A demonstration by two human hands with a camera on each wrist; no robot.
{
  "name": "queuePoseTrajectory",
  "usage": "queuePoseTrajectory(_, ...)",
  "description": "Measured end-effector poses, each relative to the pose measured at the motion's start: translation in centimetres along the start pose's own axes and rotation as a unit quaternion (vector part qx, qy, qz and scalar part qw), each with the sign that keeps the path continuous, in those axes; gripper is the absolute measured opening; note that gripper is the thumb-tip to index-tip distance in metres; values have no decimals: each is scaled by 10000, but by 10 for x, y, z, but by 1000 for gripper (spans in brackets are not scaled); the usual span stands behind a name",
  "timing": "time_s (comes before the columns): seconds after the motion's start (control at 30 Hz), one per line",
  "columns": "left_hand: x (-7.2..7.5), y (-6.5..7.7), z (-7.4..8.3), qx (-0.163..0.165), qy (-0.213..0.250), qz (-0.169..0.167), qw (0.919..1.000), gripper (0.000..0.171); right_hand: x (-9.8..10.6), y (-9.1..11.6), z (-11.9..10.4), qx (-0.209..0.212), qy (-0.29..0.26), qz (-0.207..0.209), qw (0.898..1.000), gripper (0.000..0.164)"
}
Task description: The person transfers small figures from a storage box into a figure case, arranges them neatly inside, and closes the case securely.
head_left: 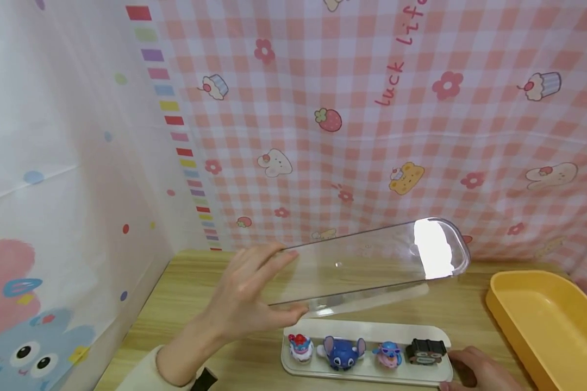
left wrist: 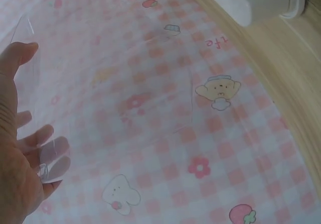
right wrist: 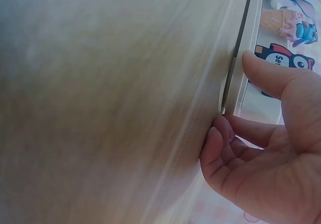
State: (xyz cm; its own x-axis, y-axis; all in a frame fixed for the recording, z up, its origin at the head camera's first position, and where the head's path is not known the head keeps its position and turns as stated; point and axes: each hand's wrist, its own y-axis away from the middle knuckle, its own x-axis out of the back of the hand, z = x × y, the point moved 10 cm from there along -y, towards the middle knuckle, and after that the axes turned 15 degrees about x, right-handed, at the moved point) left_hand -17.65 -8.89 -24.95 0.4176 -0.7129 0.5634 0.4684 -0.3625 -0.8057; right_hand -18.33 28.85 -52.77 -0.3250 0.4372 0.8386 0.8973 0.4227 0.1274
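Observation:
My left hand (head_left: pixel 247 288) grips one end of a long clear plastic lid (head_left: pixel 362 263) between thumb and fingers. The lid hangs tilted above and behind a long white box (head_left: pixel 362 328) on the table. In a row inside the box sit a cupcake-like figurine (head_left: pixel 300 350), a blue big-eared figurine (head_left: pixel 342 354), a smaller blue and pink figurine (head_left: pixel 388 355) and a black block with an owl-like face (head_left: pixel 425 353). My right hand (head_left: pixel 479 372) holds the box's right end; the right wrist view shows its thumb (right wrist: pixel 266 76) at the rim and fingers curled at the side.
A yellow tray (head_left: pixel 518 326) stands on the wooden table (head_left: pixel 171 304) at the right. Pink checked cloth (head_left: pixel 352 136) hangs behind the table, and white patterned cloth (head_left: pixel 78 179) hangs along the left. A dark object (head_left: pixel 204 379) shows beside the left sleeve.

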Motion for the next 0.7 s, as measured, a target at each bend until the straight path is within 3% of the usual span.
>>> queuePoseTrajectory(0.23, -15, 2, 3, 0, 58, -346, 9994, 84, 1, 0, 0, 134, 12, 4, 9999, 61)
queuePoseTrajectory(0.7, -35, 6, 8, 23, 73, -1014, 9948, 87, 1, 1, -4, -178, -333, -176, 9991, 64)
